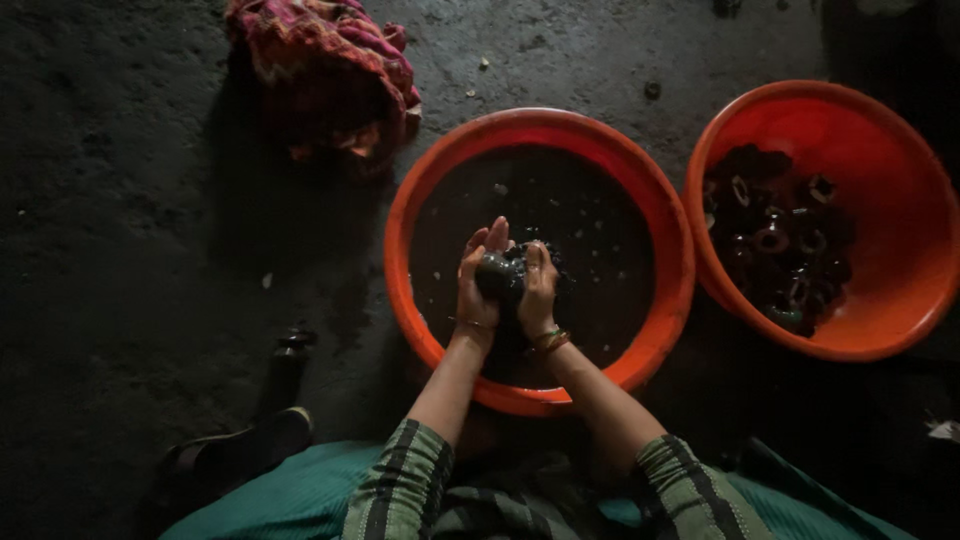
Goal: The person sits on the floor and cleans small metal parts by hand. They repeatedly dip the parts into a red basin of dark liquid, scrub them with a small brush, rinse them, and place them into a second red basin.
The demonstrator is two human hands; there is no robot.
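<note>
- Landmark: the orange basin [640,200] of dark water on the floor [130,200].
- Over its middle, the left hand [478,280] and right hand [538,290] clasp a dark wet lump [500,275] between them.
- Right of the basin, just beside it, a second orange basin [900,200] holds dark ring-shaped pieces [775,235].
- Up-left of the basin lies a red patterned cloth [325,65].
- Down-left stands a dark bottle [285,365].

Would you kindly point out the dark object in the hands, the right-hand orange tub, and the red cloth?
dark object [497,275], head view, its rounded top between the hands.
right-hand orange tub [890,150], head view, bare inner wall.
red cloth [325,70], head view, middle of the bundle.
</note>
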